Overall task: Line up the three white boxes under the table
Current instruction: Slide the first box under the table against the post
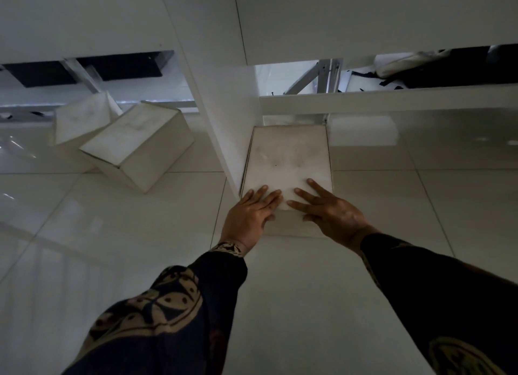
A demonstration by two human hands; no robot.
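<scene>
Three white boxes stand on the tiled floor. The nearest box (286, 161) sits straight against the right side of a white table panel (221, 99). My left hand (248, 219) and my right hand (328, 210) both lie flat on its near top edge, fingers spread, thumbs down its front face. Left of the panel a second box (134, 141) is turned at an angle, and a third box (81, 119) stands behind it, partly hidden.
A low white crossbar (392, 99) runs to the right above the nearest box. A white block (364, 130) sits right of that box. Metal braces and dark items show behind. Glossy floor tiles (140, 234) spread in front.
</scene>
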